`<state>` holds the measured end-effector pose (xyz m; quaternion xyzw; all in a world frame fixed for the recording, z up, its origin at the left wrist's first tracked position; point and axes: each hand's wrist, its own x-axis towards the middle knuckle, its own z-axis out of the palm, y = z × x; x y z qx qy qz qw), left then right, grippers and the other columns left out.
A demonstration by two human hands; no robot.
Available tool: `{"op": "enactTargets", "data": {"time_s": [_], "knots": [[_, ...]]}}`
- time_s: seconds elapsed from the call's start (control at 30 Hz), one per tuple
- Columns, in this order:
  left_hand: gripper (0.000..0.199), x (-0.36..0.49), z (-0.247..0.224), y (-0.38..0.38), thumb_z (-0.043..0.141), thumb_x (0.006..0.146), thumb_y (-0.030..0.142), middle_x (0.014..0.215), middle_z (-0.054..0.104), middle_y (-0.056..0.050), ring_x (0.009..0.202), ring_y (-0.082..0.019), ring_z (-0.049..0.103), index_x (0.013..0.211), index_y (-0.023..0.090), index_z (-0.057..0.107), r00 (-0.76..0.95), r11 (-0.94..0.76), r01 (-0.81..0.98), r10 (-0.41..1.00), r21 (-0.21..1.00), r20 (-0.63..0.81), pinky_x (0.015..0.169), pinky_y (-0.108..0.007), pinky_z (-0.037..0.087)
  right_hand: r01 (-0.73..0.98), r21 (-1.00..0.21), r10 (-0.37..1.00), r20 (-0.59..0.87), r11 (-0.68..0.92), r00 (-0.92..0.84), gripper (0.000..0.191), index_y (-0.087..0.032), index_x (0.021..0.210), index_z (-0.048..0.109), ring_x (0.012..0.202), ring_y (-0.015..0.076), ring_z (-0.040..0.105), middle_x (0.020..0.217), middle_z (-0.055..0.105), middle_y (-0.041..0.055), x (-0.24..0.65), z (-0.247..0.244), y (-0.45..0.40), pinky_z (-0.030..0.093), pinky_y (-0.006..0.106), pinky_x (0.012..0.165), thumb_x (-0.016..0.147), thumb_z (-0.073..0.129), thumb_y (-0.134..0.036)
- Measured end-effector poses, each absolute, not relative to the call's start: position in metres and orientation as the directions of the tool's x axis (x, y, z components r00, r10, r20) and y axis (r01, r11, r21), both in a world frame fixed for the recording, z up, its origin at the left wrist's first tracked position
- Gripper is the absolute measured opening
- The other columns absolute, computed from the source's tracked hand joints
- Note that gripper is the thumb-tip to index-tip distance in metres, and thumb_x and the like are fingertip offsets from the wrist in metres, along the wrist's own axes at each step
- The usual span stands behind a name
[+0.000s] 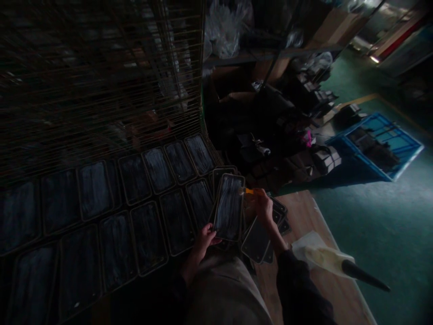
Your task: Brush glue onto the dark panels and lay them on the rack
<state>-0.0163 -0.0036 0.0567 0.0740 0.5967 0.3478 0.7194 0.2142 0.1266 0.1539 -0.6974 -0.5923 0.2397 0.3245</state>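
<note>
1. Two rows of panels (pixel 117 248) are lying left, before wire mesh (pixel 101 90).
2. Piled plates (pixel 256 239) are resting right, on the tabletop (pixel 297 203).
3. Right of them, a container (pixel 328 259) is lying.
4. Beyond, a crate (pixel 355 164) is standing on the floor (pixel 399 221).

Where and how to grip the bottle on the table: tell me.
Grip the pale bottle around its wide body, best from above, fingers across its length: it lies on its side, and its thin dark nozzle, jutting past the wooden table, looks a poorer hold.

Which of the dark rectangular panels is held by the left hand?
The panel at the brush's tip: the left hand grips its lower left corner, while the others lie unheld.
</note>
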Motion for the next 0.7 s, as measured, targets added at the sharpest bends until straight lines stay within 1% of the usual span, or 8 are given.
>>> {"op": "enactTargets", "data": {"time_s": [0.07,0.13,0.23,0.3,0.37,0.43,0.6,0.7], "knots": [[0.04,-0.016,0.056,-0.004,0.078,0.068,0.018,0.083,0.064,-0.003,0.07,-0.017,0.069,0.1,0.017,0.054,0.035,0.749,-0.402,0.587,0.527,-0.809,0.066,-0.034,0.061,0.641,-0.765,0.967,0.113,-0.063,0.229,0.038,-0.017,0.109,0.061,0.067,0.0197,0.066,0.076,0.069,0.0048,0.212,0.151,0.133,0.048,0.027,0.062,0.095,0.04,-0.045],[0.039,-0.017,0.055,-0.004,0.078,0.068,0.018,0.083,0.064,-0.003,0.07,-0.017,0.069,0.1,0.017,0.054,0.029,0.739,-0.401,0.601,0.542,-0.799,0.065,-0.035,0.061,0.617,-0.787,0.966,0.156,-0.005,0.208,0.035,-0.017,0.113,0.06,0.072,0.019,0.066,0.082,0.069,0.005,0.205,0.149,0.137,0.049,0.027,0.066,0.096,0.041,-0.041],[0.038,-0.016,0.053,-0.006,0.077,0.069,0.019,0.085,0.064,-0.004,0.069,-0.017,0.068,0.099,0.016,0.055,0.029,0.726,-0.402,0.619,0.558,-0.785,0.065,-0.036,0.061,0.603,-0.787,0.985,0.173,0.134,0.007,0.032,-0.018,0.116,0.061,0.082,0.0181,0.065,0.098,0.067,0.0074,0.193,0.144,0.141,0.049,0.027,0.072,0.097,0.041,-0.033],[0.037,-0.015,0.053,-0.007,0.077,0.069,0.018,0.084,0.064,-0.004,0.068,-0.017,0.068,0.099,0.016,0.056,0.011,0.729,-0.401,0.61,0.556,-0.792,0.065,-0.035,0.061,0.614,-0.765,0.981,0.152,0.196,-0.124,0.031,-0.018,0.116,0.062,0.084,0.0176,0.064,0.104,0.065,0.0083,0.189,0.139,0.145,0.048,0.026,0.073,0.097,0.04,-0.029],[0.038,-0.014,0.054,-0.007,0.078,0.068,0.018,0.084,0.063,-0.003,0.069,-0.017,0.067,0.099,0.016,0.057,-0.023,0.726,-0.406,0.599,0.556,-0.8,0.065,-0.035,0.061,0.65,-0.731,0.977,0.121,0.209,-0.177,0.032,-0.019,0.115,0.064,0.082,0.0175,0.062,0.102,0.064,0.0077,0.191,0.134,0.149,0.048,0.025,0.072,0.097,0.039,-0.028],[0.037,-0.012,0.056,-0.007,0.078,0.067,0.019,0.085,0.064,-0.004,0.072,-0.017,0.067,0.098,0.016,0.058,-0.044,0.716,-0.417,0.599,0.559,-0.8,0.066,-0.035,0.061,0.694,-0.689,0.977,0.106,0.208,-0.187,0.032,-0.019,0.114,0.064,0.08,0.0176,0.061,0.098,0.064,0.0071,0.197,0.131,0.152,0.047,0.025,0.071,0.097,0.039,-0.027],[0.031,-0.008,0.058,-0.008,0.077,0.069,0.023,0.091,0.066,-0.007,0.076,-0.018,0.068,0.093,0.016,0.059,-0.023,0.694,-0.447,0.622,0.565,-0.783,0.07,-0.037,0.061,0.799,-0.572,0.983,0.091,0.185,-0.162,0.032,-0.021,0.116,0.064,0.08,0.0181,0.06,0.096,0.064,0.0063,0.207,0.132,0.148,0.046,0.025,0.069,0.093,0.041,-0.021],[0.032,-0.009,0.057,-0.009,0.077,0.068,0.023,0.093,0.067,-0.007,0.077,-0.018,0.068,0.093,0.016,0.06,-0.029,0.694,-0.443,0.622,0.568,-0.782,0.07,-0.036,0.061,0.831,-0.534,0.988,0.081,0.156,-0.133,0.036,-0.022,0.118,0.063,0.081,0.0185,0.061,0.098,0.064,0.0059,0.208,0.136,0.142,0.045,0.025,0.068,0.091,0.04,-0.017]]}}
